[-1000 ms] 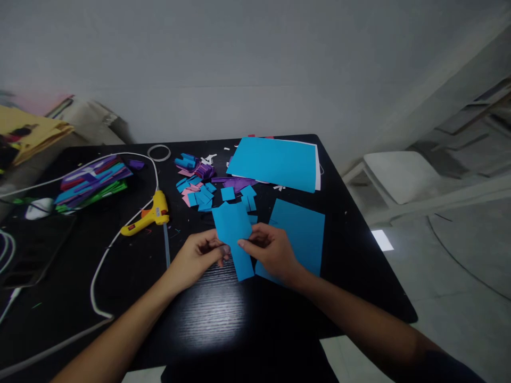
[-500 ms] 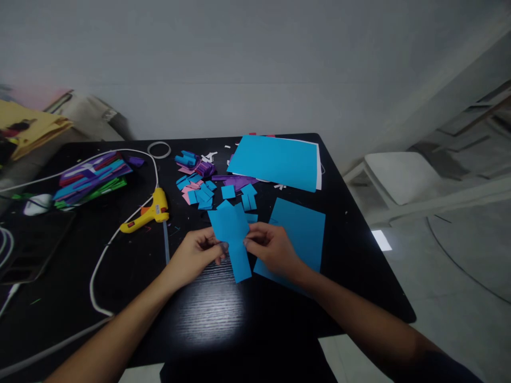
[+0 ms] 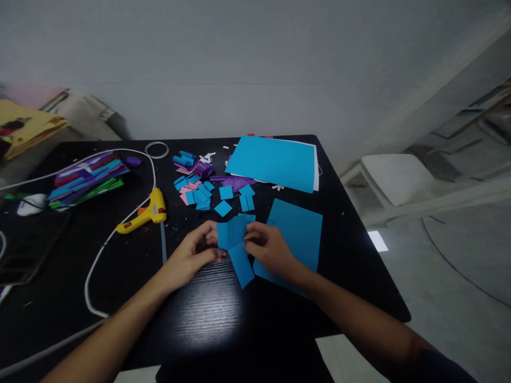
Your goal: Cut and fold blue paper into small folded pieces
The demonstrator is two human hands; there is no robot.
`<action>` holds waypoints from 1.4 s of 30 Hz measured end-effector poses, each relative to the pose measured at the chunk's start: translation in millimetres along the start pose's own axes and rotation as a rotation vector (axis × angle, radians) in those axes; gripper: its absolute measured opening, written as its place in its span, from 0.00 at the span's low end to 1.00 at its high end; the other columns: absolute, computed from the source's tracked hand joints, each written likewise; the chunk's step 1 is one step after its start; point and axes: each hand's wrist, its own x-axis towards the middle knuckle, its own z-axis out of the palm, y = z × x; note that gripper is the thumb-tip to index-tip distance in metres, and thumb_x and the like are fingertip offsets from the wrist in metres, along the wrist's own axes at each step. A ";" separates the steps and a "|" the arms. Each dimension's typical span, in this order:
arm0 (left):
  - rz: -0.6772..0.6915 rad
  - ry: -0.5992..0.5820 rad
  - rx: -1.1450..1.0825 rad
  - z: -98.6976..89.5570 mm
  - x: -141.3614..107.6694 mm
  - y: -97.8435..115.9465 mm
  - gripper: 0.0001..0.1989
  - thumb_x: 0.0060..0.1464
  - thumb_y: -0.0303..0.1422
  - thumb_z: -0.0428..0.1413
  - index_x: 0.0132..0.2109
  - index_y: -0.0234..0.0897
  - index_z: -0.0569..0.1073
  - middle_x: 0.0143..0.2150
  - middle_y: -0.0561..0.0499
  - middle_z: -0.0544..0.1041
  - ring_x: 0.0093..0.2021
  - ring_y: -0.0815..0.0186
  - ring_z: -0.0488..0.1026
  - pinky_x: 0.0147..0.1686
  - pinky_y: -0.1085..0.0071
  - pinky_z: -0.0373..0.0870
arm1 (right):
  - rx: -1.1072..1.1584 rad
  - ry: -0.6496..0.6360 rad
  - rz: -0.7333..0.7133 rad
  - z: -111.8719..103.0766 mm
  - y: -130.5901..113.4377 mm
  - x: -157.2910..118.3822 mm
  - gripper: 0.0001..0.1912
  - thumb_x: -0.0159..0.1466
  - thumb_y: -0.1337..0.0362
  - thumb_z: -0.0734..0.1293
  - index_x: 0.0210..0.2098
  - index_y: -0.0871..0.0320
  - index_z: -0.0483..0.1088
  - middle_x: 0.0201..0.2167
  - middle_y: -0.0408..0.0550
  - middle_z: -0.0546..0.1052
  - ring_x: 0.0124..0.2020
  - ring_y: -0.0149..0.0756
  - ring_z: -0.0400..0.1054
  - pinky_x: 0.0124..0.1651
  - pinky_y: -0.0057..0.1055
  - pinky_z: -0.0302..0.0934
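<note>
Between my hands is a piece of blue paper (image 3: 232, 235), creased, with a longer strip hanging down towards me. My left hand (image 3: 200, 246) grips its left edge, fingers behind and thumb low at the front. On the right edge, my right hand (image 3: 268, 246) pinches the paper between thumb and fingers. Just beyond lie small blue paper squares (image 3: 223, 208), some overlapping pink pieces. A larger blue sheet (image 3: 299, 234) lies flat on the table, partly under my right hand and forearm.
A yellow glue gun (image 3: 147, 213) with a white cord lies left on the black table (image 3: 279, 319). Bundled coloured strips (image 3: 90, 178) are farther left. Blue and white sheets (image 3: 275, 162) lie at the back, near a tape ring (image 3: 157, 150). A white stool (image 3: 397, 178) stands right.
The held blue paper has folded inward along a crease, its upper part now narrower and lower. A small blue square behind it has come into fuller view. My hands stay close to the same spot.
</note>
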 end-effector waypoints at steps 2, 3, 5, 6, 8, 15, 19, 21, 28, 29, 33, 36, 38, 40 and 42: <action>0.032 -0.005 -0.056 -3.1 -2.3 -3.7 0.12 0.54 0.29 0.62 0.47 0.37 0.77 0.36 0.49 0.81 0.35 0.62 0.80 0.38 0.68 0.78 | -0.022 -0.014 -0.011 -0.7 -0.8 -0.1 0.06 0.58 0.67 0.69 0.36 0.55 0.76 0.27 0.42 0.80 0.29 0.36 0.73 0.35 0.31 0.67; 0.046 -0.008 -0.072 -4.4 -3.1 -5.0 0.15 0.55 0.30 0.63 0.50 0.38 0.76 0.38 0.48 0.81 0.37 0.61 0.80 0.39 0.67 0.78 | -0.039 -0.013 -0.019 -0.8 -0.7 0.0 0.07 0.58 0.68 0.68 0.36 0.55 0.77 0.28 0.42 0.80 0.30 0.36 0.73 0.35 0.31 0.67; 0.056 0.010 -0.051 -5.5 -3.9 -5.5 0.16 0.57 0.33 0.63 0.52 0.39 0.76 0.40 0.48 0.81 0.37 0.61 0.80 0.40 0.66 0.78 | -0.076 -0.014 -0.034 -0.8 0.3 0.2 0.09 0.58 0.69 0.68 0.36 0.55 0.78 0.28 0.42 0.81 0.30 0.36 0.73 0.35 0.31 0.66; 0.050 0.038 -0.005 -5.4 -3.8 -4.8 0.16 0.58 0.35 0.63 0.52 0.39 0.76 0.40 0.49 0.80 0.37 0.61 0.79 0.40 0.66 0.77 | -0.092 -0.017 -0.042 -0.7 0.8 0.3 0.09 0.57 0.70 0.68 0.36 0.55 0.78 0.27 0.42 0.80 0.30 0.36 0.73 0.35 0.31 0.66; 0.039 0.121 0.127 -4.2 -2.8 -2.8 0.14 0.59 0.37 0.64 0.50 0.39 0.76 0.40 0.51 0.79 0.38 0.62 0.78 0.40 0.67 0.75 | -0.118 -0.028 -0.052 -0.5 1.0 0.4 0.10 0.57 0.72 0.67 0.35 0.55 0.78 0.27 0.42 0.80 0.30 0.35 0.73 0.35 0.30 0.66; -0.050 0.128 0.260 -4.7 1.8 -5.5 0.10 0.56 0.38 0.65 0.38 0.37 0.76 0.32 0.54 0.78 0.33 0.64 0.75 0.36 0.70 0.71 | -0.119 -0.049 -0.015 -14.3 -9.7 5.5 0.11 0.61 0.70 0.70 0.42 0.55 0.81 0.34 0.46 0.83 0.36 0.38 0.77 0.41 0.35 0.70; -0.059 0.138 0.259 -5.3 2.4 -6.8 0.12 0.54 0.38 0.66 0.36 0.37 0.73 0.31 0.55 0.75 0.33 0.65 0.73 0.36 0.71 0.70 | -0.064 -0.121 -0.016 -29.9 -17.2 10.9 0.08 0.64 0.63 0.73 0.43 0.53 0.82 0.41 0.47 0.85 0.43 0.40 0.79 0.47 0.39 0.73; -0.070 0.143 0.253 -5.0 2.4 -5.9 0.12 0.53 0.39 0.66 0.36 0.37 0.72 0.31 0.56 0.74 0.33 0.65 0.72 0.36 0.71 0.70 | -0.044 -0.162 -0.010 -34.9 -19.2 12.1 0.08 0.65 0.60 0.74 0.43 0.53 0.83 0.45 0.48 0.85 0.48 0.42 0.80 0.52 0.41 0.73; -0.110 0.107 0.275 1.0 1.6 -7.4 0.13 0.53 0.37 0.66 0.39 0.38 0.71 0.32 0.57 0.70 0.33 0.67 0.68 0.34 0.72 0.66 | -0.233 -0.192 -0.031 -35.0 -14.8 9.3 0.11 0.61 0.61 0.78 0.42 0.55 0.83 0.39 0.48 0.85 0.42 0.41 0.81 0.49 0.39 0.75; -0.104 0.092 0.272 2.4 1.3 -8.1 0.13 0.53 0.37 0.65 0.39 0.38 0.71 0.32 0.57 0.70 0.33 0.67 0.68 0.34 0.72 0.66 | -0.241 -0.194 -0.033 -34.4 -13.4 8.9 0.09 0.61 0.61 0.78 0.41 0.55 0.82 0.38 0.47 0.85 0.41 0.40 0.80 0.48 0.38 0.74; -0.045 0.078 0.288 4.6 -0.4 -9.5 0.12 0.58 0.40 0.64 0.44 0.38 0.74 0.36 0.55 0.73 0.35 0.67 0.70 0.36 0.72 0.68 | -0.231 -0.189 -0.044 -32.6 -11.3 8.1 0.06 0.62 0.64 0.76 0.39 0.55 0.82 0.36 0.45 0.84 0.39 0.38 0.80 0.46 0.36 0.73; -0.023 0.106 0.301 2.8 -1.2 -9.2 0.14 0.62 0.42 0.61 0.48 0.38 0.77 0.39 0.52 0.76 0.35 0.66 0.71 0.35 0.71 0.68 | -0.242 -0.195 -0.043 -30.8 -14.3 6.5 0.05 0.62 0.66 0.75 0.39 0.55 0.81 0.36 0.45 0.84 0.39 0.37 0.79 0.45 0.35 0.72; -0.014 0.114 0.304 1.5 -1.3 -8.7 0.14 0.63 0.42 0.61 0.49 0.38 0.79 0.38 0.51 0.78 0.34 0.66 0.72 0.34 0.72 0.68 | -0.246 -0.198 -0.042 -29.3 -16.8 5.3 0.05 0.63 0.67 0.74 0.39 0.55 0.81 0.35 0.45 0.83 0.38 0.37 0.78 0.45 0.35 0.72; -0.004 0.121 0.288 0.9 -1.1 -8.1 0.13 0.62 0.41 0.62 0.48 0.37 0.81 0.36 0.51 0.79 0.33 0.66 0.73 0.33 0.72 0.68 | -0.239 -0.191 -0.044 -28.1 -18.4 4.3 0.05 0.63 0.67 0.73 0.39 0.55 0.81 0.35 0.45 0.83 0.38 0.36 0.78 0.44 0.34 0.72; -0.001 0.135 0.256 1.2 -0.7 -7.2 0.12 0.61 0.40 0.63 0.46 0.37 0.82 0.34 0.52 0.79 0.31 0.67 0.72 0.31 0.73 0.68 | -0.227 -0.178 -0.039 -27.3 -18.8 3.9 0.05 0.62 0.67 0.73 0.39 0.56 0.80 0.35 0.45 0.82 0.37 0.36 0.77 0.43 0.34 0.71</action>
